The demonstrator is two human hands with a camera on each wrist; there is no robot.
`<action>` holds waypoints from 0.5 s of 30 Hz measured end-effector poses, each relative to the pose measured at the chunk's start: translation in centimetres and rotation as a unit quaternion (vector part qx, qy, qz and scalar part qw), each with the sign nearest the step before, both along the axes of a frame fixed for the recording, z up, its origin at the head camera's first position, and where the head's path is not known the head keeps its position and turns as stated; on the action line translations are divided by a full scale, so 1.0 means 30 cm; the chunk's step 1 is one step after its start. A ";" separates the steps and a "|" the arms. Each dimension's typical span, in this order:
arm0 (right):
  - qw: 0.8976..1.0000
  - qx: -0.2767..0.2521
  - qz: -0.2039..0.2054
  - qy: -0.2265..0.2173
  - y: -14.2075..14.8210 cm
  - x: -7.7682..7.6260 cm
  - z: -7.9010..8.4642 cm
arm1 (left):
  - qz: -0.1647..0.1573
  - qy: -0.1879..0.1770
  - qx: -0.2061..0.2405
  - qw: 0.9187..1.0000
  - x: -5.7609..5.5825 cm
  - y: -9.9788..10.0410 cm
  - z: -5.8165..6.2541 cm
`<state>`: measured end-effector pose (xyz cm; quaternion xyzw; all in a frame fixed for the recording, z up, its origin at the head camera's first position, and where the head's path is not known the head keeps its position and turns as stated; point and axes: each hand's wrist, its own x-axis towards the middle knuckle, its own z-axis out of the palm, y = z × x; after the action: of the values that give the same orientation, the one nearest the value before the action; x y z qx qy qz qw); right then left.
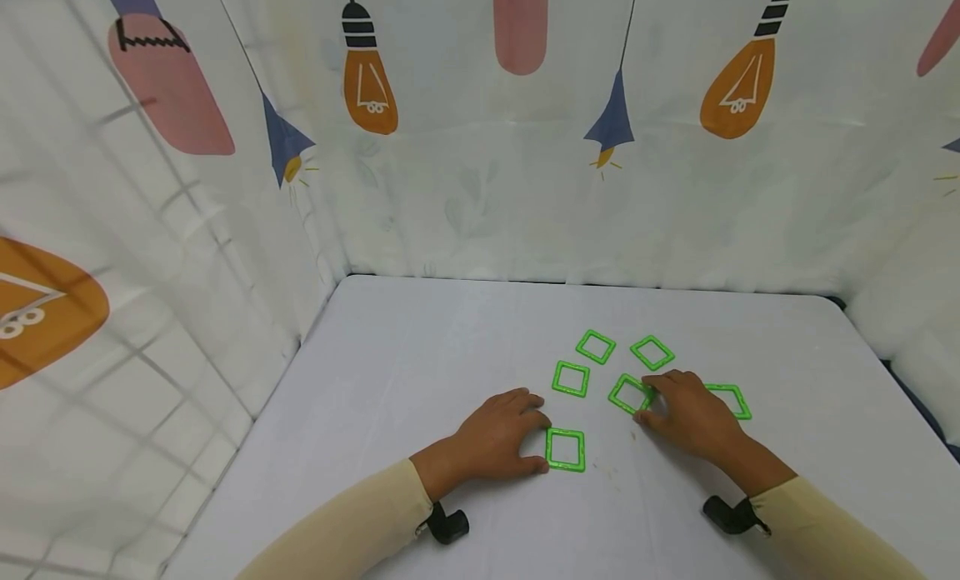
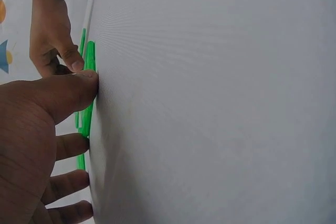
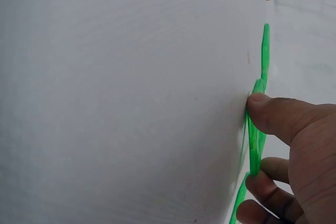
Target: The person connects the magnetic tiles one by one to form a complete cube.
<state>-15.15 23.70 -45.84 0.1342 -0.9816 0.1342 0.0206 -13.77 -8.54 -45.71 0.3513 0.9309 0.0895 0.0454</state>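
Note:
My left hand [image 1: 502, 438] pinches a bright green square frame [image 1: 582, 452] by its left side, thumb at the near corner and fingertip at the far one. In the left wrist view this green frame [image 2: 87, 121] is seen nearly edge-on, flat to the table, the other fingers spread beside it. Farther right, my right hand [image 1: 686, 413] grips a second green square frame [image 1: 617, 386], lying turned like a diamond. In the right wrist view that frame [image 3: 254, 150] runs between thumb and fingertips, slightly tilted. Part of its right side is hidden by the fingers.
Several more hollow green squares lie around: one [image 1: 572, 364] left of the right hand's piece, two behind it [image 1: 609, 353], and one [image 1: 745, 402] partly behind the right hand. The white table [image 1: 420, 338] meets patterned fabric walls [image 1: 480, 205] at the back and left.

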 end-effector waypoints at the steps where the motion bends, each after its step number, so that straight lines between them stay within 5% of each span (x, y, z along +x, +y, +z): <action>1: 1.000 -0.001 -0.001 -0.001 -0.002 0.001 0.002 | 0.000 0.001 0.001 1.000 0.001 0.000 -0.001; 15: 1.000 -0.023 -0.011 -0.010 -0.004 -0.005 0.005 | -0.001 0.007 0.003 1.000 0.001 0.000 -0.010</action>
<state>-15.29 23.59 -45.70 0.1218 -0.9798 0.1580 0.0156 -13.74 -8.55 -46.02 0.3526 0.9307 0.0894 0.0380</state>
